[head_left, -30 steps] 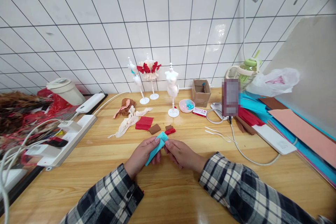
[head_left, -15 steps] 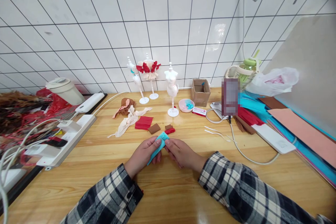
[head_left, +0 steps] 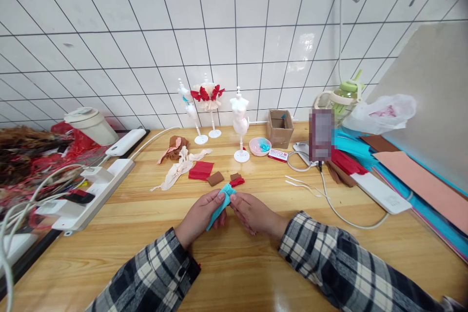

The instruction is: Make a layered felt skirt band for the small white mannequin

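A folded strip of light-blue crepe paper (head_left: 220,212) is held between my two hands above the front of the table. My left hand (head_left: 200,214) grips its long side, thumb on top. At the strip's upper right end, my right hand (head_left: 252,209) pinches the edge with thumb and fingers. Just beyond them lie a small red piece (head_left: 237,182) and brown pieces (head_left: 215,178). A stack of red crepe paper (head_left: 201,170) is a little farther left, beside a crumpled cream strip (head_left: 177,171). A bare white mini dress form (head_left: 240,119) stands behind these.
Two more dress forms stand at the back, one with red bows (head_left: 207,93). Right of centre are a pink bowl (head_left: 260,152), a cardboard box (head_left: 280,134) and a small red-white box (head_left: 278,156). A power strip (head_left: 98,195) lies left; a phone (head_left: 321,134) and cables, right.
Both hands stay almost in place with the blue paper between them. The paper's upper end looks slightly more bunched near the right fingertips.
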Demonstrator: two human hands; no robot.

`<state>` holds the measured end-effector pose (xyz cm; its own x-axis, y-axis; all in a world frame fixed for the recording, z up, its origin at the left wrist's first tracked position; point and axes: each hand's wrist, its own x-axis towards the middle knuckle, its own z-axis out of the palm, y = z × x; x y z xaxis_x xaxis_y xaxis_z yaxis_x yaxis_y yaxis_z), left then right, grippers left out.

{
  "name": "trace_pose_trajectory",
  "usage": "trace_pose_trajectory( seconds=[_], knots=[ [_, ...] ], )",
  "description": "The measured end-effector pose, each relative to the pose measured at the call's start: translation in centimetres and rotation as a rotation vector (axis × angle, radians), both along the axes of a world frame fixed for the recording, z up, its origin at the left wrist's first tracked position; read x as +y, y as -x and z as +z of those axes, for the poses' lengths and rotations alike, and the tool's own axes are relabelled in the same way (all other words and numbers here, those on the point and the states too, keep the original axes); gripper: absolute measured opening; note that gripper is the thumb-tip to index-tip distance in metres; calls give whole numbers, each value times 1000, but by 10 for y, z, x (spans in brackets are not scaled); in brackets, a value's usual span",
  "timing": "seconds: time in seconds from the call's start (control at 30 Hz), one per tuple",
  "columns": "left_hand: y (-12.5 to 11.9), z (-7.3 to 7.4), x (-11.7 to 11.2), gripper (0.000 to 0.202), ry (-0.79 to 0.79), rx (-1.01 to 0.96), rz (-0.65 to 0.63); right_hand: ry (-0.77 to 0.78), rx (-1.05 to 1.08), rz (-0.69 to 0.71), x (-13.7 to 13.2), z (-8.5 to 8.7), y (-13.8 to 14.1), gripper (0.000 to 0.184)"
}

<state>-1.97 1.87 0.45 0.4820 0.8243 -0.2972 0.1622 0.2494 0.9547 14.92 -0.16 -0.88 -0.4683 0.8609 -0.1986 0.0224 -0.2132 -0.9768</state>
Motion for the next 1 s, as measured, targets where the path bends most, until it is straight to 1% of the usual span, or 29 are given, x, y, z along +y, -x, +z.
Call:
trace_pose_trajectory(
  seconds=[0.17, 0.3, 0.4, 0.6, 0.67, 0.83, 1.0],
  knots=[
    [1, 0, 0, 43, 4, -8, -15, -7, 4, 16, 0, 1, -1, 45],
    [1, -1, 0, 42, -25, 5, 21, 28, -24, 16, 2, 0, -2, 45],
    [1, -2, 0, 43, -66, 11, 34, 26, -27, 13, 3, -2, -3, 44],
    [2, -1, 1, 42, -77, 11, 39, 66, 47, 40, 4, -5, -7, 42],
    [2, 0, 2, 42, -62, 13, 26, 80, 68, 49, 5, -4, -7, 42],
    [3, 1, 3, 43, -60, 4, -54, 98, 97, 73, 5, 0, -8, 41],
    [2, 0, 3, 43, -43, 7, -32, 105, 121, 67, 3, 3, -7, 44]
  ],
)
